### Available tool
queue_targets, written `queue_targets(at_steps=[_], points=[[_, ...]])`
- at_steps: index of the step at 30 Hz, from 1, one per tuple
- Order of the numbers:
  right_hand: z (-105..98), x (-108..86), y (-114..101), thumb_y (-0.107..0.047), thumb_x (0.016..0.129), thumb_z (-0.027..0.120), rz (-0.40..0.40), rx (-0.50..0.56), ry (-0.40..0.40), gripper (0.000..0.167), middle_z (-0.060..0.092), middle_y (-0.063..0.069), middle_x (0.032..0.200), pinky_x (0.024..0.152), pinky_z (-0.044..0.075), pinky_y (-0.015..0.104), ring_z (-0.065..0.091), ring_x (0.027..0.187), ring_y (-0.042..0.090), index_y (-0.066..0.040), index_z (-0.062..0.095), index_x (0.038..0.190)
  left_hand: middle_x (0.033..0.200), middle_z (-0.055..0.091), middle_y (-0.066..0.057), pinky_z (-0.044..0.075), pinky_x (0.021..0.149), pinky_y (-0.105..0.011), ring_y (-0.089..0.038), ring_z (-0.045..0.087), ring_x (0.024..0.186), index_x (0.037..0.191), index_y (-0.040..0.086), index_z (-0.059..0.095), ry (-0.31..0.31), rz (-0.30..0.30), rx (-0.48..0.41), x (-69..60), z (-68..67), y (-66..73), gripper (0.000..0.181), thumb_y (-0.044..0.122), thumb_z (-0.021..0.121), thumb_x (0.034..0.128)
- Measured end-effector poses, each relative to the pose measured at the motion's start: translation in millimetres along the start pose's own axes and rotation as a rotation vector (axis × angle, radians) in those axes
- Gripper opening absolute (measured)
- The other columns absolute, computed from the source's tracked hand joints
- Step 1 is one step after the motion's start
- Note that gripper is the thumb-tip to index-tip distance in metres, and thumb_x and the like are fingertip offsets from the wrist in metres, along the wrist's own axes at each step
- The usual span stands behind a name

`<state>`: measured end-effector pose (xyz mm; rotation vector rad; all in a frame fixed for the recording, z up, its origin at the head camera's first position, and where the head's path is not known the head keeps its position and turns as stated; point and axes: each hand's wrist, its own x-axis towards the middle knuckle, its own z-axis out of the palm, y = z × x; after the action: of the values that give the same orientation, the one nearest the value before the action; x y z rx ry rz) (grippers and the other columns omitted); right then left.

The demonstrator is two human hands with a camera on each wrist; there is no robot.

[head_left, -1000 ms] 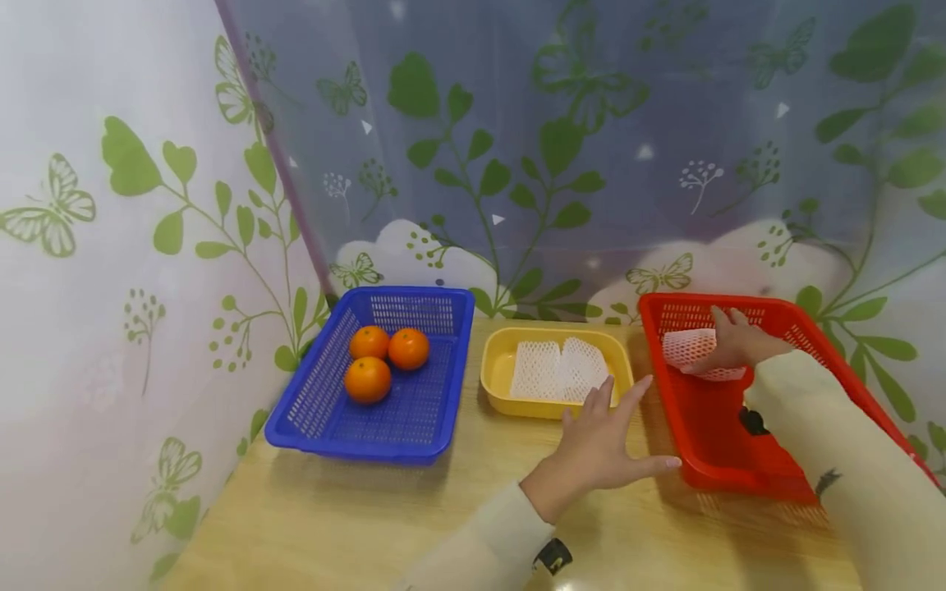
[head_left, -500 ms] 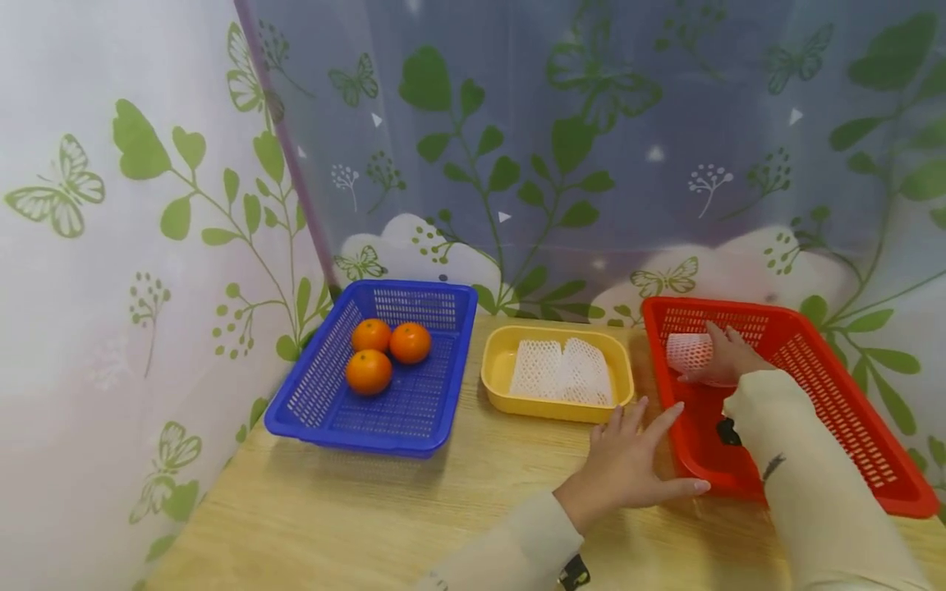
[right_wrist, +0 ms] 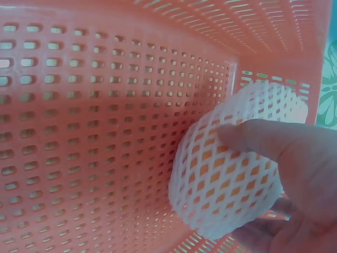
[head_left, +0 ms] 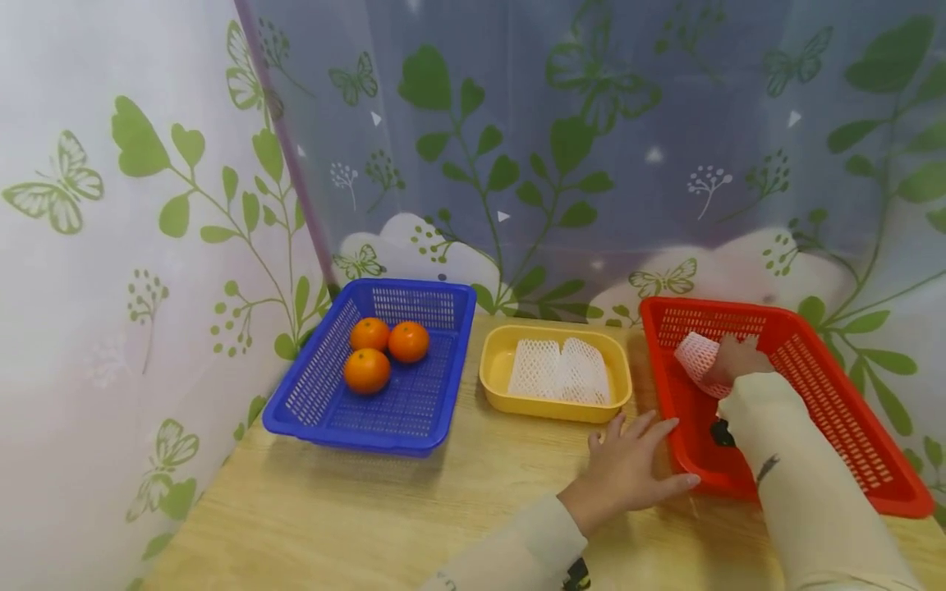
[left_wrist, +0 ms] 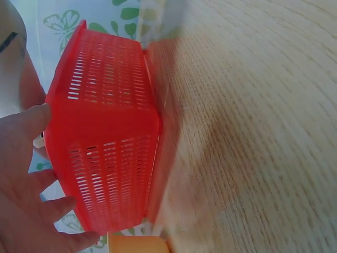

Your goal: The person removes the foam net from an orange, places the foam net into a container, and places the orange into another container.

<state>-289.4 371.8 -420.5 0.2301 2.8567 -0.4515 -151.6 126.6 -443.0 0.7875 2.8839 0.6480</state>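
Note:
Inside the red basket (head_left: 813, 386), my right hand (head_left: 739, 359) holds an orange wrapped in a white foam net (head_left: 696, 358). In the right wrist view, orange peel shows through the mesh of the foam net (right_wrist: 226, 174), with the thumb on top and fingers beneath. My left hand (head_left: 628, 469) has its fingers spread at the red basket's near left corner. The left wrist view has those fingers (left_wrist: 58, 210) along the basket rim; whether every fingertip touches it, I cannot tell.
A yellow tray (head_left: 491, 386) with two white foam nets (head_left: 559, 371) stands between the baskets. On the left, a blue basket (head_left: 325, 427) contains three bare oranges (head_left: 367, 371). All stand on a wooden table (head_left: 355, 517) against a patterned curtain (head_left: 502, 123).
The netted orange has tilted in my right hand, still inside the red basket. My left hand has shifted right and slightly down, to the basket's corner. The view has shifted slightly.

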Motion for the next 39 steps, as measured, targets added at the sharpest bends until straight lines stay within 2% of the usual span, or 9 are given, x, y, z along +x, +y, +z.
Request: queue_targets(at_steps=[3,5,9,13,19,28,32,39], points=[[-2.1,-3.8,-1.0,-0.03,0.08,0.076,-0.028,0.009,-0.017,0.083,0.046,0.044,0.114,0.071,0.052,0.061,0.055,0.086,0.049,0.019,0.03,0.128,0.154,0.031,0.015,0.038,0.1,-0.055,-0.025,0.029,0.14,0.148,0.043,0.033,-0.007,0.011,-0.01,0.8,0.1,-1.2,0.071,0.072,0.05,0.0855],[-2.9,-5.3,-2.1,-0.033,0.079,0.077,-0.032,0.007,-0.019,0.084,0.05,0.041,0.11,0.071,0.052,0.059,0.057,0.085,0.047,0.018,0.031,0.128,0.154,0.03,0.016,0.038,0.1,-0.056,-0.026,0.029,0.141,0.148,0.042,0.034,-0.012,0.017,-0.023,0.8,-0.1,-1.5,0.071,0.071,0.051,0.0858],[-4.5,-6.0,-3.0,-0.038,0.078,0.076,-0.041,-0.024,-0.018,0.091,0.046,0.044,0.117,0.078,0.05,0.063,0.054,0.095,0.052,0.019,0.029,0.131,0.155,0.028,0.017,0.037,0.101,-0.058,-0.026,0.028,0.142,0.148,0.04,0.035,-0.022,0.029,-0.053,1.8,-0.7,-1.4,0.07,0.07,0.052,0.0863],[-8.5,-7.6,-3.6,-0.036,0.078,0.076,-0.044,-0.052,-0.042,0.094,0.042,0.046,0.122,0.083,0.046,0.065,0.05,0.101,0.055,0.02,0.025,0.134,0.155,0.028,0.018,0.037,0.102,-0.057,-0.026,0.027,0.143,0.147,0.039,0.036,-0.027,0.034,-0.07,3.6,-1.3,-0.4,0.07,0.069,0.053,0.0865],[-15.8,-15.8,-9.5,-0.04,0.08,0.072,-0.091,-0.084,-0.066,0.097,0.038,0.047,0.128,0.089,0.043,0.067,0.046,0.11,0.058,0.021,0.022,0.137,0.155,0.028,0.018,0.036,0.102,-0.055,-0.025,0.026,0.143,0.147,0.039,0.036,-0.034,0.032,-0.078,3.4,-2.6,1.1,0.069,0.068,0.054,0.0868],[-27.6,-30.0,-21.4,-0.038,0.08,0.074,-0.144,-0.094,-0.155,0.104,0.028,0.045,0.139,0.097,0.035,0.069,0.035,0.123,0.058,0.022,0.015,0.142,0.154,0.028,0.018,0.037,0.101,-0.054,-0.024,0.031,0.141,0.147,0.038,0.037,-0.027,0.04,-0.057,3.5,0.1,-1.8,0.068,0.068,0.052,0.0878],[-32.6,-41.3,-24.1,-0.035,0.077,0.076,-0.182,-0.098,-0.126,0.101,0.034,0.045,0.136,0.094,0.038,0.069,0.042,0.117,0.056,0.022,0.021,0.139,0.154,0.03,0.019,0.037,0.101,-0.054,-0.024,0.03,0.141,0.148,0.039,0.037,-0.029,0.049,-0.059,4.5,1.2,-2.1,0.068,0.068,0.052,0.0876],[-40.2,-63.5,-28.4,-0.033,0.074,0.08,-0.232,-0.124,-0.056,0.083,0.054,0.038,0.114,0.083,0.047,0.063,0.056,0.096,0.046,0.018,0.038,0.125,0.152,0.034,0.017,0.037,0.103,-0.051,-0.024,0.028,0.142,0.147,0.037,0.039,-0.019,0.067,-0.044,5.7,-4.1,-3.9,0.067,0.066,0.054,0.0877]])
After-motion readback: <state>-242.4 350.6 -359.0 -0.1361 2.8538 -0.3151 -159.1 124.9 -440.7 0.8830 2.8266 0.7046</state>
